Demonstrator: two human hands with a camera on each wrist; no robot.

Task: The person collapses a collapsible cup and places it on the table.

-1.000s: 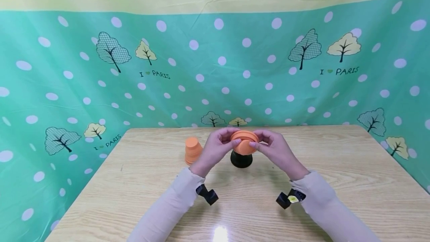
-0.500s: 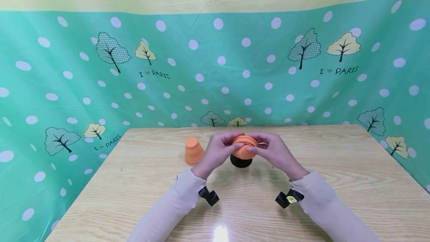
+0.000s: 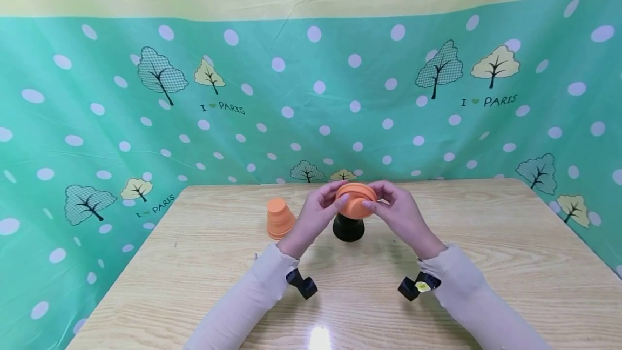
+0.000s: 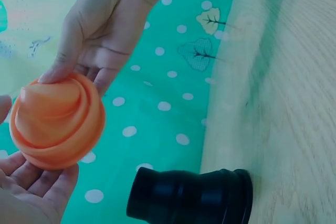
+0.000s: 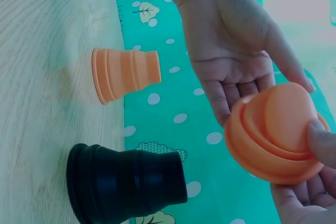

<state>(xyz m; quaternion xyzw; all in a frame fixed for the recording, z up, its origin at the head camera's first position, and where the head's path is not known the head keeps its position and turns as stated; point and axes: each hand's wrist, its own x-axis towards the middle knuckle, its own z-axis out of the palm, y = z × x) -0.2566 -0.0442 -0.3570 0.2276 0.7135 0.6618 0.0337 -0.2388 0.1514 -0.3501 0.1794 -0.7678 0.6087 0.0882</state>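
Both hands hold an orange collapsible cup (image 3: 356,208) between thumbs and fingers, partly folded, its small base facing the wearer. In the head view my left hand (image 3: 319,210) grips its left side and my right hand (image 3: 401,214) its right side. Each thumb lies on the folded part; the fingers curl behind the rim. From the left wrist, the orange cup (image 4: 58,119) looks skewed, its inner rings twisted. Just below the hands a black cup (image 3: 348,230) of similar stepped shape stands upside down on the table.
A second orange stepped cup (image 3: 279,220) stands upside down left of the black one, beside the left forearm. The wooden table (image 3: 486,231) runs back to a green dotted curtain (image 3: 340,96). Black wrist cameras hang below both wrists.
The held cup dipped toward the black cup half a second ago and is now raised again, with its base turned more toward the wearer. Both hands keep their grip; the standing cups stay put.
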